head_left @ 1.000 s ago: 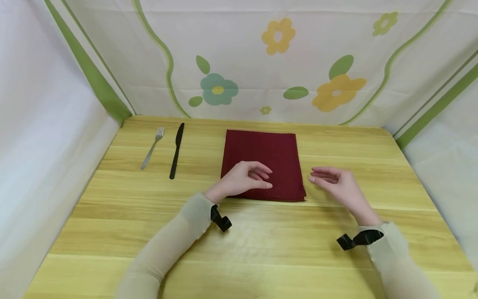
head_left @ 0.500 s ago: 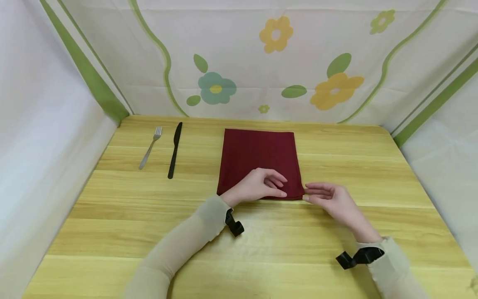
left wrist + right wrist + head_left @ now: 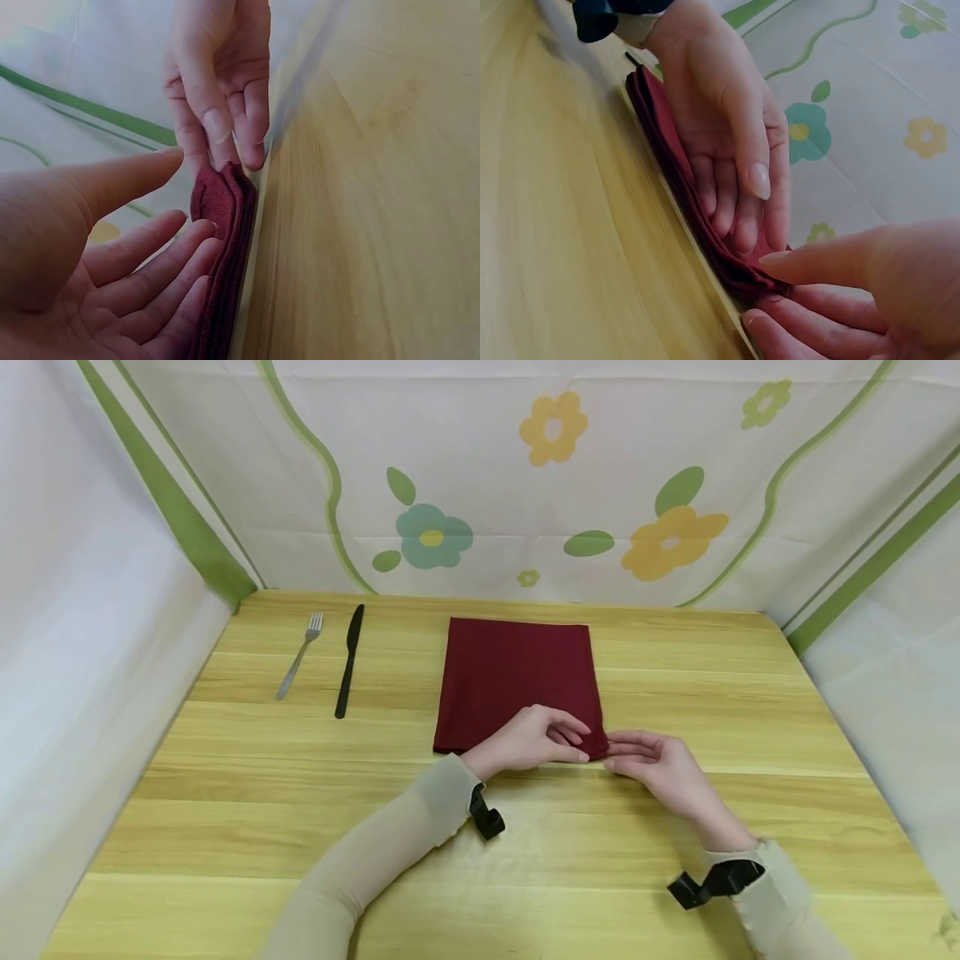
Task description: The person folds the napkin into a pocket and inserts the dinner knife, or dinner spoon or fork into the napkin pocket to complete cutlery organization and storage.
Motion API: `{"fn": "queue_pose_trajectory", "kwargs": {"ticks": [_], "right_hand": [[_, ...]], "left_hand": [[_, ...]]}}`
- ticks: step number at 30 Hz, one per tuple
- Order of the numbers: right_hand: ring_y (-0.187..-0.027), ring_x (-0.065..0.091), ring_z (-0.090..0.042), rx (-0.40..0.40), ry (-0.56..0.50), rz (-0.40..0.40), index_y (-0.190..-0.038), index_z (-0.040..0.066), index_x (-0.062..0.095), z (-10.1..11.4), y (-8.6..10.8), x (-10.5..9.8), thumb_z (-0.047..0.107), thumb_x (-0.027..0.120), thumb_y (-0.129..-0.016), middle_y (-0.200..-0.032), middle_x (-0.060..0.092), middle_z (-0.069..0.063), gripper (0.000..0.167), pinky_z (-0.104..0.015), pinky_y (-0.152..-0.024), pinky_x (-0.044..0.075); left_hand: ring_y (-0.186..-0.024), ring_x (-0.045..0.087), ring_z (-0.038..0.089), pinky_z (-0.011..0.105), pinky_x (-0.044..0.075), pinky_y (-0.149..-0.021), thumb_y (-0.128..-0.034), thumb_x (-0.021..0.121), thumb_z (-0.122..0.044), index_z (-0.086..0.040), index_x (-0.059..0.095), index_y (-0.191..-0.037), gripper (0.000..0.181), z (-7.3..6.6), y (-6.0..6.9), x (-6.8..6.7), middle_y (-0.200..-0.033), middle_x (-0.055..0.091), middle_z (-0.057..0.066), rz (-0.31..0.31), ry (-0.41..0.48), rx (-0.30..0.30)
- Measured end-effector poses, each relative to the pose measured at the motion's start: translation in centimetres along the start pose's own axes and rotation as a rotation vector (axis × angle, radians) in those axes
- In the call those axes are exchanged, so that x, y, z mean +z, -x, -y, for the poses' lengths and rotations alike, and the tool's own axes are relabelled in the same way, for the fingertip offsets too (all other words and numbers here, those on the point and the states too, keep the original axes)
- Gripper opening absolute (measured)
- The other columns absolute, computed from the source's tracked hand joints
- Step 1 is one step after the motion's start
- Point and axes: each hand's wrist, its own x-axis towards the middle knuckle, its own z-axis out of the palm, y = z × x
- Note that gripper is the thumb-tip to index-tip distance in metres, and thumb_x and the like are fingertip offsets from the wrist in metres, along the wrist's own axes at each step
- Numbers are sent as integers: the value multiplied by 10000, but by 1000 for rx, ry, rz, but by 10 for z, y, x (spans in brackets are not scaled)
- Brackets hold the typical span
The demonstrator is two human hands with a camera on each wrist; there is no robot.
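Note:
A dark red folded cloth napkin lies flat on the table, its stacked layers showing along the near edge in both wrist views. My left hand is over its near right part, fingers relaxed against the top of the cloth and thumb held apart near the edge. At the near right corner my right hand touches the napkin with its fingertips. Its thumb stands apart from the fingers, clear of the cloth in the left wrist view. That corner bends up slightly there.
A silver fork and a black knife lie side by side at the far left of the wooden table. White curtains with printed flowers hang behind and along both sides.
Both hands have moved nearer to me, and the left one also to the right along the napkin. The right hand has come from beside the napkin to its near right corner.

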Motion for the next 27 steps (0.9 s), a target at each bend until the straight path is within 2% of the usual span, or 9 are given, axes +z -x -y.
{"fn": "queue_pose_trajectory", "kwargs": {"ticks": [7, 13, 18, 27], "right_hand": [[-993, 701, -99, -55, -143, -12, -1322, -116, 577, -2, -9, 11, 97, 736, -956, -1203, 675, -233, 453, -237, -848, 552], [-967, 711, -117, -47, -215, -33, -1293, -128, 573, -5, -17, 19, 94, 755, -941, -1149, 696, -169, 454, -283, -852, 564], [-933, 716, -129, -43, -186, -62, -1257, -103, 605, -5, -20, 23, 129, 791, -917, -1114, 702, -163, 452, -256, -822, 564], [-859, 713, -153, -16, -87, -111, -1192, -85, 627, 0, -20, 25, 194, 799, -916, -1019, 722, -160, 428, -258, -767, 571]], "left_hand": [[-874, 684, 24, 191, 535, -793, -935, 779, -236, -80, 731, -1207, 318, -1, -2, 2, -983, 729, -71, -31, -18, 3], [-864, 653, 20, 217, 526, -758, -954, 749, -309, -125, 751, -1114, 243, -2, -5, 5, -934, 705, -120, -120, -47, -38], [-822, 643, 30, 224, 519, -723, -964, 738, -288, -129, 757, -1068, 191, -4, -7, 6, -889, 699, -114, -164, -74, -72], [-754, 656, 64, 214, 507, -669, -1008, 677, -201, -94, 750, -1057, 139, -5, -7, 6, -840, 700, -63, -154, -69, -89]]}}
